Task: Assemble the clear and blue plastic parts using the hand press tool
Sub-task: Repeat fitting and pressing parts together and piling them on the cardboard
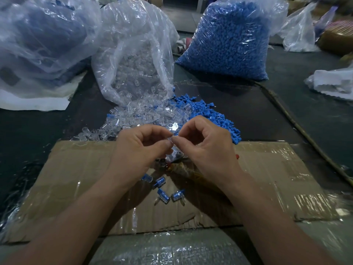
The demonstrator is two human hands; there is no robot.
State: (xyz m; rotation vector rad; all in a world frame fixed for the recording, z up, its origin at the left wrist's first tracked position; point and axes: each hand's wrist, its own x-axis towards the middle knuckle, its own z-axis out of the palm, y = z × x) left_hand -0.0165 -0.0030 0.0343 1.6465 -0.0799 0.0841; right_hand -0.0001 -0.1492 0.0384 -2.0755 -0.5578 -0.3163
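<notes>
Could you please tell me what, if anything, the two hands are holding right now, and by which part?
The left hand and right hand pinch a small clear plastic part between the tips of their fingers, one hand at each side.

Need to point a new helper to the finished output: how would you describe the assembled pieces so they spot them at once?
Find the taped cardboard sheet lying flat nearest the person. Near its middle, four small assembled pieces lie scattered. Unlike the loose clear parts and blue parts piled beyond its far edge, each is a clear shell with blue inside.
</notes>
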